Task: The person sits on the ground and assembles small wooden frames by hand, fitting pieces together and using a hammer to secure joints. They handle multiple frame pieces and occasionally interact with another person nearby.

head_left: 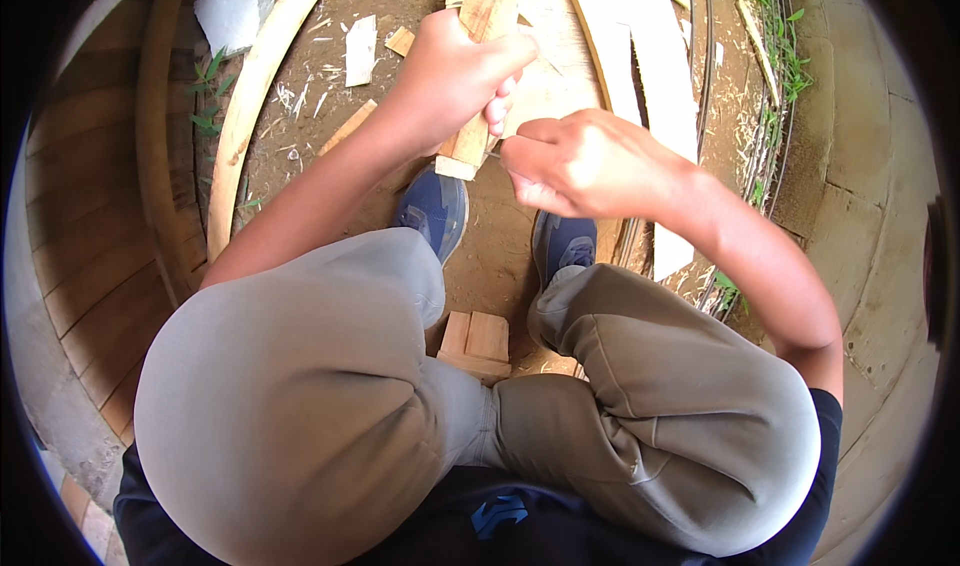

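Note:
My left hand is wrapped round a short wooden block, which slants away from me above the ground. A small dark spot like a nail head shows near the block's far end. Just right of the block's near end, my right hand is closed, its knuckles up. A thin sliver shows between that fist and the block, but what the fingers hold is hidden. Beyond both hands lies a pale wooden board, partly covered by the block and my left hand.
Long boards lie at the right, and a curved plank at the left. Wood scraps and shavings litter the dirt. A whitish slab sits far left. My shoes are below my hands; small wooden blocks lie between my legs.

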